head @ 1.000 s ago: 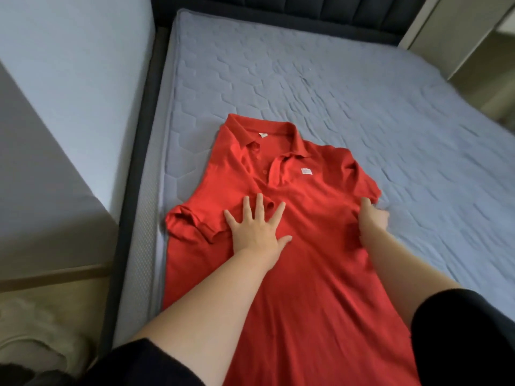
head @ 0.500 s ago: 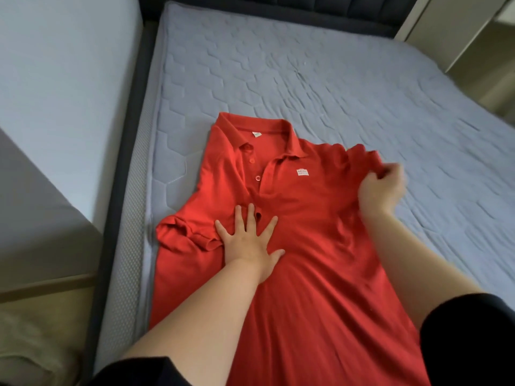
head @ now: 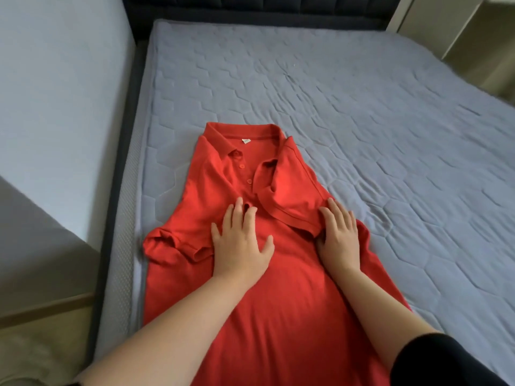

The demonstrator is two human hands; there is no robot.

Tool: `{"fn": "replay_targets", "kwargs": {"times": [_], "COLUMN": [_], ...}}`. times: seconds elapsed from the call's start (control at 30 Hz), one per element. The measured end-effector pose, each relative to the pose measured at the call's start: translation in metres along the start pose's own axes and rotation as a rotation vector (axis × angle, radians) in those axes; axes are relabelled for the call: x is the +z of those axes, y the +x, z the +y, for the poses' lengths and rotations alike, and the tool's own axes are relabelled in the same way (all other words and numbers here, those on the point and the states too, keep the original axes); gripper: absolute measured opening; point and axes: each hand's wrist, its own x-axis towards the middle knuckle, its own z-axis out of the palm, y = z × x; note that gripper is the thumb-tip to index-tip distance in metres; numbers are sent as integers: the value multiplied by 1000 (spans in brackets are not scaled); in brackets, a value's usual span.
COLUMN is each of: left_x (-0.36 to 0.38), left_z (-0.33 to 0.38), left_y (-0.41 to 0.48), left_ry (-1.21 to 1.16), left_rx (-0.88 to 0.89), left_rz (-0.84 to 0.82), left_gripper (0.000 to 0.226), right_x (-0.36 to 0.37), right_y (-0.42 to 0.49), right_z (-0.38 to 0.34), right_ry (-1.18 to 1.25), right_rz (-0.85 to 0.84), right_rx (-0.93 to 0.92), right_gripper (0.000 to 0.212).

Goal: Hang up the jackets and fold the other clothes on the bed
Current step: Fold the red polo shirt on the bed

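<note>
Shirt (head: 278,316), the red one with the collar: where does it lie?

— Flat on the bed (head: 362,93), front up, under the left grip (head: 241,246) and the right grip (head: 338,238). Its collar (head: 239,132) is beyond the fingertips, and its lower part runs back past the wrists and out of view.

— Which step is in hand?

— Folding, as I read it. It is no jacket, so it gets folded rather than hung. The near sleeve (head: 292,196) on the right grip's side lies turned in over the chest, between the two grips. The far sleeve (head: 172,243) sticks out, crumpled, just beside the left grip on its outer side.

— And the grips themselves?

— The left grip is spread wide, palm down, pressing the chest just short of the buttons (head: 242,166), and it holds nothing. The right grip is flat too, fingers straight, resting on the cloth and touching the cuff of the turned-in sleeve. I cannot tell whether its thumb is tucked under that cuff.

— What does the next move call for?

— Probably the other side. The left grip would lift off the chest, take the far sleeve and bring it inward. The right grip would pin the folded side so it does not slide.
</note>
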Motion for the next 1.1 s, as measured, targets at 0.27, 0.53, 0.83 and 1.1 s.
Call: {"fn": "replay_targets", "kwargs": {"times": [0.27,0.53,0.83,1.1], "left_x": [-23,-13,-7,-36], "left_z": [49,34,22,-15], "left_y": [99,115,88,70], "left_ry": [-424,-873,-855,159], "left_rx": [-166,-615,-611,186], "left_rz": [-86,-452,-365,20], "left_gripper": [70,34,20,31], "right_x": [4,8,-3,-26], "right_y": [1,2,-1,-1], "right_z": [5,6,1,-4], "right_ry": [-4,16,-43,-136], "right_rz": [31,66,46,-93], "right_rx": [3,42,-91,-237], "right_gripper": [68,62,72,48]}}
